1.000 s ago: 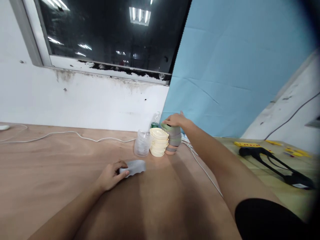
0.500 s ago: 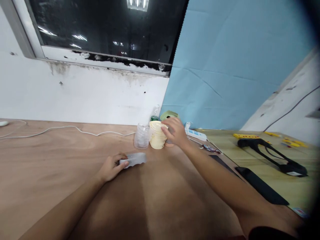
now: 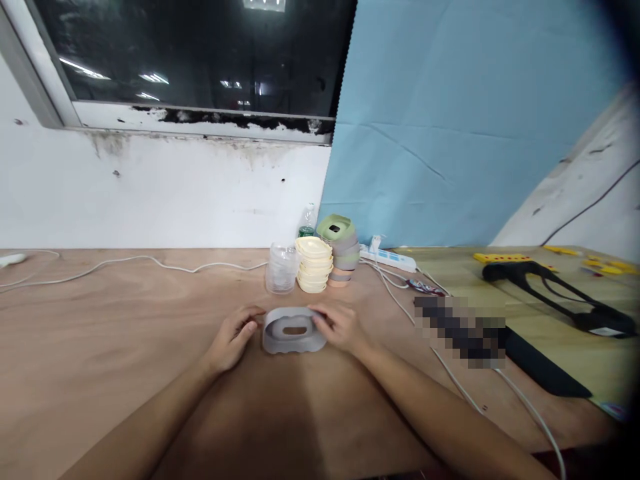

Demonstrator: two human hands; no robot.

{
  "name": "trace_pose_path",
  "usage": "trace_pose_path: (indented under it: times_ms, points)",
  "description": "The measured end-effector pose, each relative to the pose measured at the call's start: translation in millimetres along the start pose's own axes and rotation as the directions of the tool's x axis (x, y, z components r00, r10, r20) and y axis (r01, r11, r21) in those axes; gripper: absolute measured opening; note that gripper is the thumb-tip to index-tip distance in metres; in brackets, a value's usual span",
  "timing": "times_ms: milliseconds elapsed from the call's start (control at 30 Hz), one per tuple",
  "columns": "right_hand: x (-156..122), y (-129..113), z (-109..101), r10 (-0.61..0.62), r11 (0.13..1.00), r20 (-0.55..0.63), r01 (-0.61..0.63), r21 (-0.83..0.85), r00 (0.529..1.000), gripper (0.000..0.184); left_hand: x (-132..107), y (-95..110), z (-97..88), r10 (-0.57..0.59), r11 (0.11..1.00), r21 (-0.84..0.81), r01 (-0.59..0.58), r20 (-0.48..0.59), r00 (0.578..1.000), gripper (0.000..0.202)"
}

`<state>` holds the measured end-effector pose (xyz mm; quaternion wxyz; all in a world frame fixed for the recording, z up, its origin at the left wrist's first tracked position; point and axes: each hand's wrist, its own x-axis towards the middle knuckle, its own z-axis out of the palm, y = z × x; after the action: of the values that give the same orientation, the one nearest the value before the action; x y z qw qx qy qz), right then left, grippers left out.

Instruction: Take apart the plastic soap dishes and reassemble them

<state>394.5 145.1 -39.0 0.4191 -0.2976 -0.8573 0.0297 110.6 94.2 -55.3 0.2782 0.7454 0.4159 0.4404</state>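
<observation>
Fingers of the right hand [image 3: 345, 327] are closed on a grey tray [image 3: 295, 343]; the left hand [image 3: 231, 339] is held beside it, fingers parted.

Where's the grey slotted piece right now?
In the head view, the grey slotted piece is below and slightly left of centre, between the left hand and right hand, nearer the wearer than the cream stack.

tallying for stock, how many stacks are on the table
3: clear stack at left, cream stack in the middle, mixed-colour stack at right, partly behind the cream one. Others could be hidden behind these.
</observation>
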Motion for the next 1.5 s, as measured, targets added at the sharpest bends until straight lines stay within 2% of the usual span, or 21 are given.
trace_pose_path:
  times_ms: [67,100,167,233,367,467,533,667,767,867,933,967,1033,1100,1133,1167,1233,1300,1367,1433,1500]
  points:
    - [-1,20,-14,0.190,0.981,-0.090,-0.191,-0.005,0.978,0.021,0,-6,-1.5,-0.029,0.997,0.074,0.031,-0.017,0.999,0.040]
    - [-3,32,-24,0.298,0.954,-0.115,-0.300,0.007,0.948,0.022,0,-9,-3.4,-0.050,0.991,0.127,0.052,-0.023,0.999,0.038]
    - [-8,60,-44,0.466,0.884,-0.074,-0.467,0.005,0.882,0.024,2,-16,-8.8,-0.075,0.971,0.224,0.080,-0.030,0.997,0.035]
    - [-16,87,-66,0.574,0.815,-0.031,-0.575,-0.076,0.818,0.020,5,-23,-15.3,-0.096,0.950,0.295,0.105,-0.044,0.994,0.035]
    - [-31,121,-98,0.690,0.717,0.070,-0.668,-0.198,0.720,0.021,9,-32,-25.3,-0.131,0.902,0.404,0.154,-0.085,0.988,0.040]
    - [-37,131,-104,0.744,0.660,0.121,-0.693,-0.291,0.657,0.023,10,-37,-27.5,-0.135,0.862,0.484,0.148,-0.062,0.989,0.043]
    - [-40,135,-103,0.761,0.635,0.135,-0.689,-0.348,0.634,0.024,10,-40,-26.9,-0.157,0.820,0.553,0.145,-0.026,0.987,0.045]
    - [-43,141,-102,0.796,0.577,0.102,-0.698,-0.425,0.596,0.029,8,-46,-24.3,-0.234,0.708,0.682,0.185,-0.021,0.972,0.051]
    - [-39,136,-105,0.822,0.493,-0.019,-0.727,-0.477,0.570,0.038,5,-46,-23.4,-0.252,0.674,0.718,0.176,0.000,0.968,0.055]
    - [-30,121,-102,0.760,0.465,-0.238,-0.762,-0.451,0.605,0.046,4,-42,-23.7,-0.255,0.671,0.724,0.158,0.024,0.967,0.058]
    - [-23,104,-90,0.682,0.542,-0.322,-0.749,-0.381,0.657,0.045,4,-40,-24.1,-0.260,0.669,0.726,0.155,0.034,0.965,0.058]
    - [-20,95,-82,0.651,0.600,-0.313,-0.721,-0.347,0.692,0.043,4,-39,-24.4,-0.261,0.669,0.728,0.152,0.038,0.964,0.059]
    - [-16,73,-58,0.571,0.743,-0.205,-0.606,-0.284,0.795,0.037,4,-39,-24.8,-0.260,0.668,0.730,0.145,0.046,0.965,0.059]
    - [-14,51,-30,0.419,0.879,-0.022,-0.412,-0.241,0.908,0.031,3,-39,-25.0,-0.258,0.670,0.729,0.141,0.050,0.965,0.060]
    - [-13,42,-16,0.326,0.932,0.093,-0.303,-0.201,0.941,0.028,3,-39,-25.0,-0.259,0.672,0.727,0.142,0.050,0.965,0.060]
    - [-13,33,-3,0.232,0.969,0.212,-0.206,-0.137,0.949,0.025,2,-40,-25.1,-0.257,0.675,0.724,0.143,0.050,0.965,0.060]
    - [-13,22,17,0.102,0.995,0.368,-0.100,-0.024,0.924,0.021,2,-41,-25.0,-0.247,0.683,0.717,0.140,0.047,0.968,0.060]
    - [-13,18,27,0.044,0.998,0.415,-0.061,0.028,0.909,0.020,1,-43,-24.9,-0.234,0.691,0.711,0.134,0.044,0.971,0.059]
    - [-12,21,27,0.061,0.998,0.331,-0.069,0.011,0.942,0.020,1,-45,-24.9,-0.225,0.698,0.704,0.129,0.045,0.973,0.059]
    - [-5,30,19,0.120,0.992,0.142,-0.113,-0.052,0.983,0.020,1,-46,-25.0,-0.227,0.702,0.700,0.129,0.048,0.973,0.059]
    - [7,41,7,0.158,0.979,-0.064,-0.165,-0.120,0.985,0.021,1,-46,-25.2,-0.235,0.700,0.702,0.132,0.052,0.971,0.060]
